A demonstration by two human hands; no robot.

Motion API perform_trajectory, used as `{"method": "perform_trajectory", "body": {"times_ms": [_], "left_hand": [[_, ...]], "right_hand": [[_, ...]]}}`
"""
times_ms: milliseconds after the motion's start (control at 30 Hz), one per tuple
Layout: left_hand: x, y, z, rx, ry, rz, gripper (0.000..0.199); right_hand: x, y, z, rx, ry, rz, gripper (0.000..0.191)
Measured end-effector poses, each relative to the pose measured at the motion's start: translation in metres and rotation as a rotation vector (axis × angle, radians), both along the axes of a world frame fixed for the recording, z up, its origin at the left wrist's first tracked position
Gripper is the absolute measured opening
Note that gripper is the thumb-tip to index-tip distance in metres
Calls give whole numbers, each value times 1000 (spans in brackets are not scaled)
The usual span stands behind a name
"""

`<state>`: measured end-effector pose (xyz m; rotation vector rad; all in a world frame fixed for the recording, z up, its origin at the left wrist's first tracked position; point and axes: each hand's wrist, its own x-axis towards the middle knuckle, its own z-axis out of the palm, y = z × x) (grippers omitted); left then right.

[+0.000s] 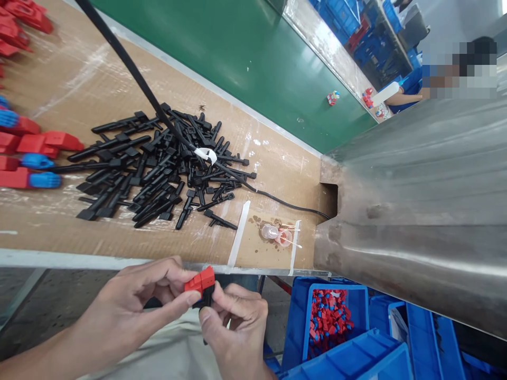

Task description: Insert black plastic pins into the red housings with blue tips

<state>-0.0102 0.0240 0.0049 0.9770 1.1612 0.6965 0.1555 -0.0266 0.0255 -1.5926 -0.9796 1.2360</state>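
Note:
My left hand (150, 306) pinches a red plastic toy part (201, 281) between thumb and fingers, just off the front edge of the table. My right hand (237, 322) is closed on a black plastic piece (206, 298) that touches the underside of the red part. Fingers cover much of the black piece, so I cannot tell how far the two are joined. Beyond my hands a loose pile of long black plastic pieces (158, 174), shaped like toy guns, lies on the cardboard-covered table (277, 153).
Red and blue toy parts (39, 174) lie at the left. A black cable (277, 199) crosses the table into a metal housing (420, 211). Small cups (271, 231) with cotton swabs stand near the front edge. Blue crates (295, 322) sit below right; a person (412, 97) works beyond.

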Motion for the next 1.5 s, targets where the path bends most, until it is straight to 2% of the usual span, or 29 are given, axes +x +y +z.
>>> {"method": "perform_trajectory", "body": {"times_ms": [133,267,433,567,667,767,900,1067,1200,1367,1500], "left_hand": [[5,2,5,-118,30,30,20],[7,7,8,-109,67,16,25],[8,10,6,-122,76,-13,36],[13,14,12,-144,39,22,38],[16,16,18,-163,-3,50,35],[16,16,18,-193,-45,66,35],[11,16,7,-210,-69,54,34],[4,19,-2,-156,-117,-110,30],[5,19,-6,-174,-118,-76,29],[8,19,-20,-224,-235,-145,48],[9,22,-19,-324,-269,-158,67]], "right_hand": [[2,3,-4,-93,134,-43,16],[4,9,-9,-209,302,-92,8],[8,13,-12,-361,405,-143,35],[8,15,-7,-406,416,-182,39],[8,16,-5,-404,428,-205,37],[7,15,-6,-381,431,-203,36],[5,14,-9,-340,417,-204,36],[4,12,-13,-294,390,-200,36],[5,8,-15,-258,423,-179,35],[8,5,-19,-240,581,-174,36],[15,-1,-25,-130,568,-143,45]]}}
